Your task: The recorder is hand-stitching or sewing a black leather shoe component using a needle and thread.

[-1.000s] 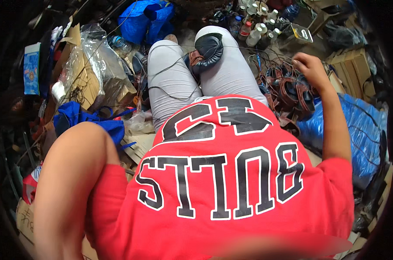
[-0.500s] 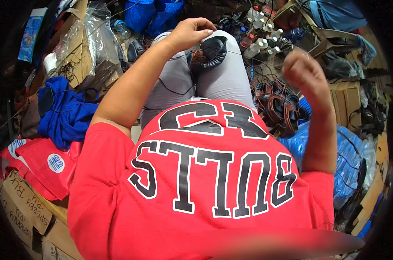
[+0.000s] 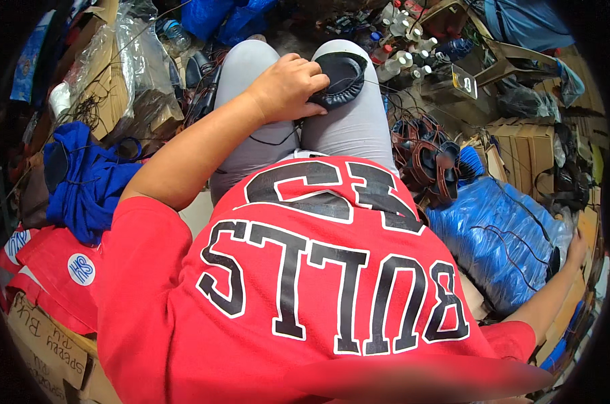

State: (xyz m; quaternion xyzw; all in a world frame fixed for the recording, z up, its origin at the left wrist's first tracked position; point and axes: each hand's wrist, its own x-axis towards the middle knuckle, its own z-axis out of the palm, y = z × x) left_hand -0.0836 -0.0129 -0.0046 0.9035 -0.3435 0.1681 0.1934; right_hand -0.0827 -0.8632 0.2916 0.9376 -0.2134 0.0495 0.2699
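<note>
My left hand (image 3: 288, 86) is closed on a dark shoe upper (image 3: 342, 79), a rounded piece with a gathered seam along its edge. It rests on my right thigh, near the knee, and a thin dark thread trails from it. My right arm reaches out to the far right, where my right hand (image 3: 577, 250) is beside a large blue plastic bundle (image 3: 486, 236). The fingers there are small and partly hidden at the rim of the picture, so I cannot make out whether they hold anything.
Brown and black shoe uppers (image 3: 429, 151) lie in a heap right of my legs. Several small bottles (image 3: 402, 50) stand beyond my right knee. Cardboard boxes (image 3: 527, 151) sit to the right. On the left are blue cloth (image 3: 89, 182), a red bag (image 3: 56, 269) and clear plastic (image 3: 140, 67).
My right hand has swung from the raised position beyond the heap out to the far right. The left hand has come down and closed on the shoe upper.
</note>
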